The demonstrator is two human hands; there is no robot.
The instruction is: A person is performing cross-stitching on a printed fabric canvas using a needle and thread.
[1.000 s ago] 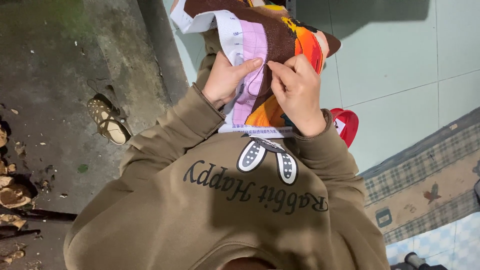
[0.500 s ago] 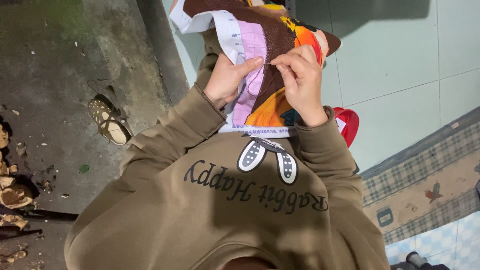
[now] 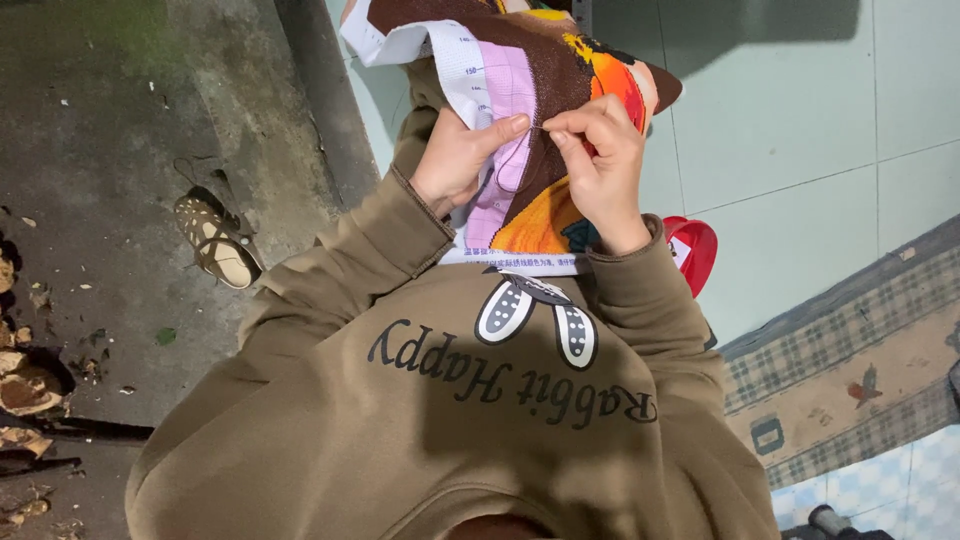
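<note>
A cross-stitch cloth [image 3: 520, 90] with brown, pink and orange stitched patches and a white gridded border lies across my lap. My left hand [image 3: 455, 160] grips it from the left, thumb pressed on top of the pink patch. My right hand [image 3: 600, 160] is on the brown and orange part, with thumb and forefinger pinching a thin needle [image 3: 543, 127] that points at my left thumb tip. The two hands nearly touch. My olive sweatshirt sleeves reach up to both wrists, and the cloth's lower edge rests on my chest.
A brown sandal [image 3: 213, 240] lies on the dark concrete floor at left, with scraps of debris [image 3: 25, 385] farther left. A red plastic object [image 3: 697, 250] peeks out beside my right sleeve. Pale green tiles lie at right, with a checked patterned mat [image 3: 850, 370] at lower right.
My right hand has lifted from flat on the cloth to a pinch at the needle, drawing it up toward my left thumb. My left hand has barely moved.
</note>
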